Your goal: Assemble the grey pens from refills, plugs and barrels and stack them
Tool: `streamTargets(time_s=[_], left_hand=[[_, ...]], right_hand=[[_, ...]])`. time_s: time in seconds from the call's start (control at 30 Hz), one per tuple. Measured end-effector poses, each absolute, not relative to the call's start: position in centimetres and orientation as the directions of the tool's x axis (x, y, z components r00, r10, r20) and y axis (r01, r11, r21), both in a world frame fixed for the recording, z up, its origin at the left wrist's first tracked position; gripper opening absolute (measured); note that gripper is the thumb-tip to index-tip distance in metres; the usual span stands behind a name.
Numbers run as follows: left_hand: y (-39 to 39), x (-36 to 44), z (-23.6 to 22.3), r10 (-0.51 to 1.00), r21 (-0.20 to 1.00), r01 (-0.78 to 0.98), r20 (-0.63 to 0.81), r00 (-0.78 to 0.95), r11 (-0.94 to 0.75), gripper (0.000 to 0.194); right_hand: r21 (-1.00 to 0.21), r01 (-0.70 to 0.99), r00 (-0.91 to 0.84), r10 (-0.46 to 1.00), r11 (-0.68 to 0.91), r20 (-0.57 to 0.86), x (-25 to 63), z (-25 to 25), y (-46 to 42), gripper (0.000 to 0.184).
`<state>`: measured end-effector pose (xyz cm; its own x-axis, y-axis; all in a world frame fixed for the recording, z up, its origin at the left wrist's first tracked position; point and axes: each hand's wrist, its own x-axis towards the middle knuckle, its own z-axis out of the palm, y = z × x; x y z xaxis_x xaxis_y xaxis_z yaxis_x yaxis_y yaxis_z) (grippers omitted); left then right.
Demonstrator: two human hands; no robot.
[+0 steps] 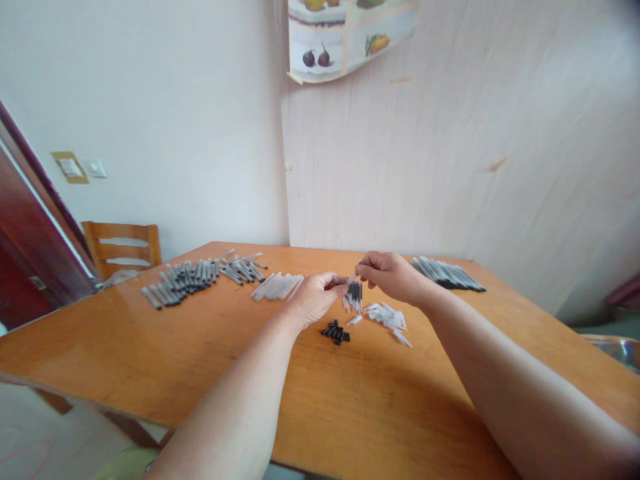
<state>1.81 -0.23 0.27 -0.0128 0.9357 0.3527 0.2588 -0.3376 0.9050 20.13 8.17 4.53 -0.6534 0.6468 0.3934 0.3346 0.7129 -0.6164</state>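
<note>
My left hand (pixel 320 297) and my right hand (pixel 384 272) meet above the middle of the table, both with pinched fingers. Between their fingertips is a small pale pen part (pixel 352 277), too small and blurred to make out fully. Just under the hands lies a row of dark ink refills (pixel 355 293) with pale ends. A pile of translucent white pen pieces (pixel 387 315) is nearest my right forearm. Closer to me sits a little heap of short black plugs (pixel 335 332). Beside my left hand lie clear pen barrels (pixel 278 286), partly covered by it.
Many pens with black ends (pixel 187 279) spread over the left of the wooden table (pixel 350 407). Another row of pens (pixel 447 273) lies at the back right. A wooden chair (pixel 123 248) stands beyond the left edge; a metal bowl (pixel 617 348) is past the right edge.
</note>
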Motion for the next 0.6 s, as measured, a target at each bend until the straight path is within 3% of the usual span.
streamTargets(time_s=[0.13, 0.27, 0.43, 0.6], left_hand=[[-0.39, 1.88, 0.43, 0.933, 0.889, 0.307, 0.361, -0.01, -0.34, 0.022], [-0.37, 1.78, 0.37, 0.934, 0.895, 0.285, 0.358, -0.002, -0.342, 0.026], [-0.34, 1.69, 0.28, 0.935, 0.897, 0.286, 0.355, -0.009, -0.337, 0.024], [-0.43, 1.8, 0.39, 0.938, 0.896, 0.299, 0.347, -0.01, -0.328, 0.024]], right_hand=[[-0.55, 0.407, -0.63, 0.66, 0.73, 0.409, 19.9, 4.14, 8.44, 0.042], [-0.591, 0.36, -0.64, 0.652, 0.722, 0.407, 19.9, 4.19, 8.33, 0.048], [-0.697, 0.259, -0.646, 0.656, 0.669, 0.39, 20.2, 4.72, 7.97, 0.028], [-0.674, 0.307, -0.646, 0.667, 0.672, 0.371, 20.14, 4.73, 7.79, 0.023]])
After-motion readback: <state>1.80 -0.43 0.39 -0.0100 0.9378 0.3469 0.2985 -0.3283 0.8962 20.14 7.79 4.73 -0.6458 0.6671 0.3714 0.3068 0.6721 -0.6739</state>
